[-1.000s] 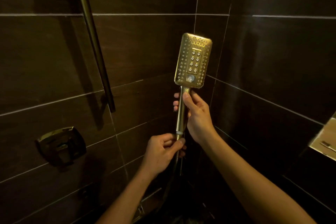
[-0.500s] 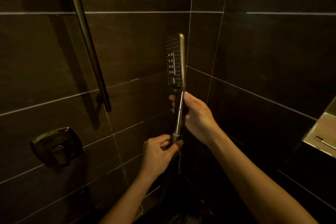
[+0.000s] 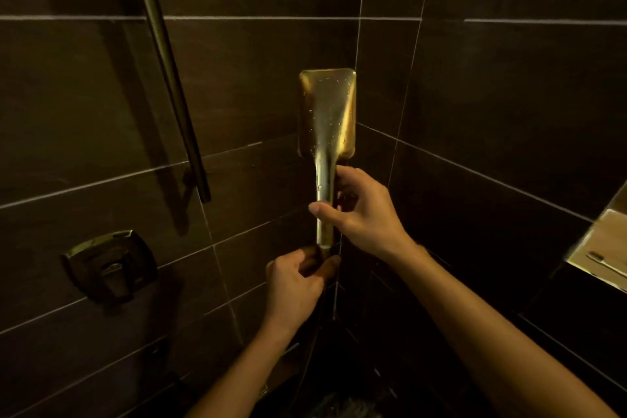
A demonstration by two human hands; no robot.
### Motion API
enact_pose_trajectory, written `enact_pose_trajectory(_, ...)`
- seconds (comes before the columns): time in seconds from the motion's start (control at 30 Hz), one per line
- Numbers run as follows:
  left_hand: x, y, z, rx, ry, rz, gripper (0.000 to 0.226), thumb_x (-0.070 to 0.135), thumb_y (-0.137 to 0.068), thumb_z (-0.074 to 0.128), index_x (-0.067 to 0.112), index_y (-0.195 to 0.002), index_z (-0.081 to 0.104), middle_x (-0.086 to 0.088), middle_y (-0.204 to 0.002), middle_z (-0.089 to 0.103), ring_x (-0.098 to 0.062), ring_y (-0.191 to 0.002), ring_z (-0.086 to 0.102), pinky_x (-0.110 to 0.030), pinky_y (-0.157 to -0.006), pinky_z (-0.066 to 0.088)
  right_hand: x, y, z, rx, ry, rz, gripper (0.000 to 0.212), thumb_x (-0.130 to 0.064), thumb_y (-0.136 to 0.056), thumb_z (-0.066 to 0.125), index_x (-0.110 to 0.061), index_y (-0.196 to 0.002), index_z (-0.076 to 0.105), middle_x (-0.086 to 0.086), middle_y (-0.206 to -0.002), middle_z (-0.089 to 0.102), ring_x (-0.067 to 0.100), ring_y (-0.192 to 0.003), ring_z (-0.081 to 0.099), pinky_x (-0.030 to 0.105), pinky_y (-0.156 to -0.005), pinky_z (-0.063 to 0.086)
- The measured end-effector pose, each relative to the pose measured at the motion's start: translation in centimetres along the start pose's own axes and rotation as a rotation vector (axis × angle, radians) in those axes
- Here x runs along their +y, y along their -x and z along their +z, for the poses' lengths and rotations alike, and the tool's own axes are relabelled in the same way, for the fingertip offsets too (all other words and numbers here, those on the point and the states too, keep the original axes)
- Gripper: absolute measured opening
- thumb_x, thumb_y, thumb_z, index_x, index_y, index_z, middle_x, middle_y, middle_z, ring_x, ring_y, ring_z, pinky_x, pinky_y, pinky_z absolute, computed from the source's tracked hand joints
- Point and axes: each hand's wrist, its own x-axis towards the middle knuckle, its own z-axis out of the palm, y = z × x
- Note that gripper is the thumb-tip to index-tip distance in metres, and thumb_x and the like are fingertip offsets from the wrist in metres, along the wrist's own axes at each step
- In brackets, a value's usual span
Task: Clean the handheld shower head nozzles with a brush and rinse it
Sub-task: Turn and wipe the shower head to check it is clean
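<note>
**Both hands holding the shower head upright, its back to the viewer**

In the centre of the frame the golden shower head [image 3: 327,114] is standing upright in front of the corner of the dark tiled wall [image 3: 509,112]. Its smooth back, with small water drops on it, is facing the viewer; the nozzle side is turned away and is not showing.

The right hand [image 3: 363,214] is gripping the middle of the handle, the thumb lying across the front and the fingers going round behind. Just below it, the left hand [image 3: 295,285] is closing its curled fingers round the bottom end of the handle. The light there is weak, so the hose is hard to make out.

At the upper left a slide bar [image 3: 169,78] is running down the wall at a slant, and at the lower left a square valve handle [image 3: 110,265] is sitting on the tiles. At the right edge a lit niche [image 3: 600,241] is holding a small brush [image 3: 607,263], well apart from both hands; it is too small to tell more.
</note>
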Motion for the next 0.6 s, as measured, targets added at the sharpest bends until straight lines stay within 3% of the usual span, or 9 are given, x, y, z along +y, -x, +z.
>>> enact_pose_trajectory(0.1, 0.2, 0.4, 0.2, 0.018, 0.001, -0.050, 0.014, 0.017, -0.084, 0.078, 0.020, -0.097, 0.076, 0.001, -0.080, 0.075, 0.000, -0.067, 0.070, -0.010, -0.054, 0.050, -0.1, 0.2, 0.4, 0.089, 0.190, -0.031, 0.063, -0.046, -0.079, 0.083, -0.018, -0.131, 0.060, -0.008, -0.108, 0.059, 0.006, -0.095, 0.059, 0.021, -0.077, 0.053)
enact_pose_trajectory(0.13, 0.2, 0.4, 0.2, 0.008, 0.010, -0.064, 0.013, 0.017, -0.085, 0.077, 0.016, -0.098, 0.075, 0.000, -0.078, 0.073, 0.001, -0.061, 0.068, -0.010, -0.050, 0.047, -0.1, 0.1, 0.2, 0.046, 0.126, -0.003, 0.060, -0.047, -0.081, 0.081, -0.019, -0.130, 0.060, -0.006, -0.109, 0.061, 0.008, -0.095, 0.061, 0.024, -0.078, 0.055)
enact_pose_trajectory(0.23, -0.1, 0.6, -0.1, -0.041, 0.024, -0.068, 0.013, 0.017, -0.086, 0.075, 0.010, -0.098, 0.075, 0.000, -0.070, 0.069, 0.004, -0.048, 0.060, -0.009, -0.044, 0.040, -0.5, -0.2, -1.0, -0.218, -0.374, 0.149, 0.035, -0.034, -0.097, 0.067, -0.018, -0.127, 0.062, 0.002, -0.099, 0.063, 0.018, -0.083, 0.063, 0.031, -0.072, 0.057)
enact_pose_trajectory(0.3, 0.0, 0.7, -0.3, -0.077, 0.025, -0.047, 0.012, 0.016, -0.087, 0.074, 0.012, -0.098, 0.076, -0.002, -0.072, 0.072, 0.002, -0.056, 0.065, -0.010, -0.048, 0.044, -0.6, -0.2, -1.6, -0.311, -0.582, 0.215, 0.033, -0.025, -0.101, 0.059, -0.016, -0.133, 0.060, 0.007, -0.098, 0.059, 0.019, -0.077, 0.055, 0.028, -0.068, 0.051)
enact_pose_trajectory(0.4, -0.1, 0.8, -0.5, -0.089, 0.028, 0.031, 0.011, 0.013, -0.086, 0.074, 0.019, -0.096, 0.076, 0.001, -0.085, 0.079, -0.008, -0.080, 0.075, -0.017, -0.067, 0.057, -0.4, -0.4, -2.0, -0.371, -0.639, 0.232, 0.035, -0.021, -0.103, 0.054, -0.013, -0.137, 0.059, 0.009, -0.119, 0.069, 0.017, -0.081, 0.053, 0.025, -0.067, 0.047)
enact_pose_trajectory(0.5, -0.3, 0.8, -0.5, -0.061, -0.001, 0.060, 0.009, 0.016, -0.085, 0.076, 0.021, -0.092, 0.077, 0.001, -0.083, 0.079, -0.012, -0.080, 0.076, -0.024, -0.068, 0.060, -0.5, -0.4, -1.6, -0.317, -0.600, 0.218, 0.027, -0.019, -0.103, 0.054, -0.014, -0.126, 0.067, 0.012, -0.119, 0.071, 0.025, -0.089, 0.053, 0.021, -0.066, 0.048)
enact_pose_trajectory(0.6, -0.3, 0.7, -0.5, -0.034, -0.019, 0.057, 0.007, 0.017, -0.084, 0.077, 0.021, -0.091, 0.078, 0.003, -0.082, 0.079, -0.008, -0.080, 0.075, -0.020, -0.069, 0.058, -0.5, -0.4, -1.2, -0.229, -0.575, 0.226, 0.023, -0.019, -0.098, 0.065, -0.013, -0.120, 0.071, 0.013, -0.114, 0.073, 0.019, -0.094, 0.065, 0.021, -0.069, 0.053)
